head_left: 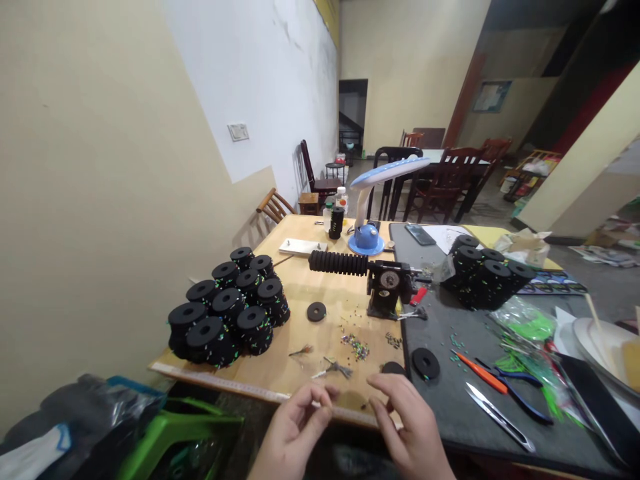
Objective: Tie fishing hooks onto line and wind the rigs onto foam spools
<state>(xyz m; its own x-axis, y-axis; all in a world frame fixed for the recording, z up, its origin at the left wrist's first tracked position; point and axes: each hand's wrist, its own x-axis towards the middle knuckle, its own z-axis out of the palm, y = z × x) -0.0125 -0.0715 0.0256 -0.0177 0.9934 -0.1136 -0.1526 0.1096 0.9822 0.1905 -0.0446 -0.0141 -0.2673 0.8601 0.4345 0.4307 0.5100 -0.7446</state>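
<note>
At the front edge of the wooden table, my left hand [299, 430] is closed, thumb and index tips pressed together; whatever they pinch is too small to make out. My right hand [413, 423] is beside it with thumb and index apart and nothing visible between them. A black foam disc [394, 369] lies partly hidden behind my right fingers. Just beyond my left fingertips lies a bundle of grey strands [337, 368], with a small brown feathery tuft [301, 350] to its left. Farther on, small coloured beads [356, 347] are scattered.
Stacked black foam discs [227, 303] fill the table's left; more stacks [485, 273] stand right. A black device [389, 287] holds a row of discs on a rod [337, 263]. Behind is a blue lamp [367, 239]. Orange-and-blue pliers [500, 381] and tweezers [500, 417] lie right.
</note>
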